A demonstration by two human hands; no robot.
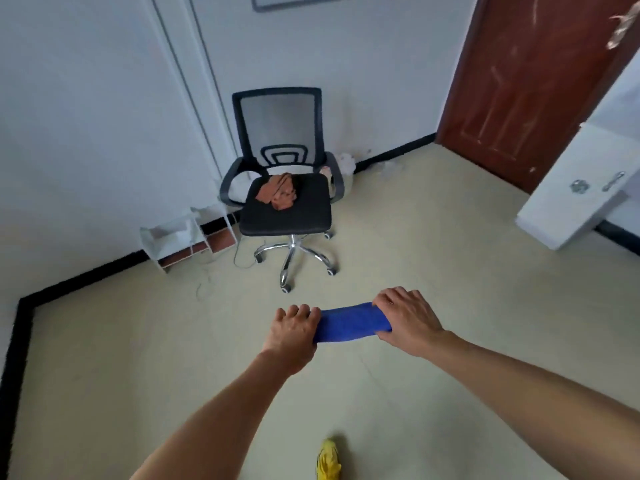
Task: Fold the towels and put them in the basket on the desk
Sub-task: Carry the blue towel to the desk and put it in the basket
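Arms: both bare forearms are stretched forward and down from the bottom edge of the view, meeting over the pale floor (450, 271).
Left hand (294, 332): seen from the back, knuckles up, fingers curled closed over the left end of a blue towel (351, 322).
Right hand (407, 317): also back-up, fingers wrapped over the towel's right end, set slightly higher in the view than the left.
Blue towel: held in the air between the two hands as a narrow band (how many layers it has cannot be told), its ends hidden under the fingers.
Orange towel (278, 192): lies crumpled on the back part of the seat of a black office chair (284, 216), near the backrest, well apart from the hands.
Chair: mesh-backed, on a chrome wheeled base, standing against the white wall (86, 116).
Beside the chair: a small white rack (183, 237) sits on the floor at the wall, to the left.
Doors: a brown door (512, 91) is seen at the upper right, with a white door (575, 188) edge in front of it.
Foot: a yellow shoe (328, 460) shows at the bottom edge.
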